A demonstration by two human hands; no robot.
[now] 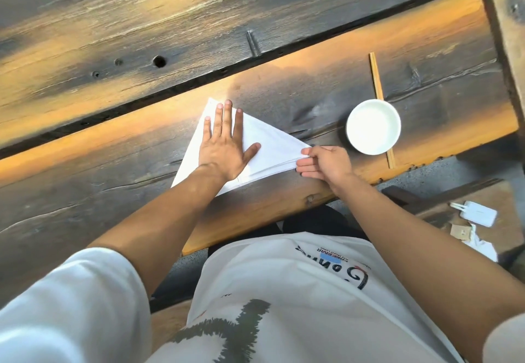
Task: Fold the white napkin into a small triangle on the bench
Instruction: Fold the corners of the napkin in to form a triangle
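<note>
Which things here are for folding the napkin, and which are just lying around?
For the folding:
white napkin, already a triangle
left hand, pressing it flat
right hand, pinching its corner
wooden bench underneath

Just lying around:
white bowl
chopsticks, partly under the bowl
white tag and paper scraps lower down on the right

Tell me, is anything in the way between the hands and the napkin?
Nothing visible. The left hand presses flat on the white napkin, and the right hand pinches its right corner. The white bowl stands apart, to the right.
</note>
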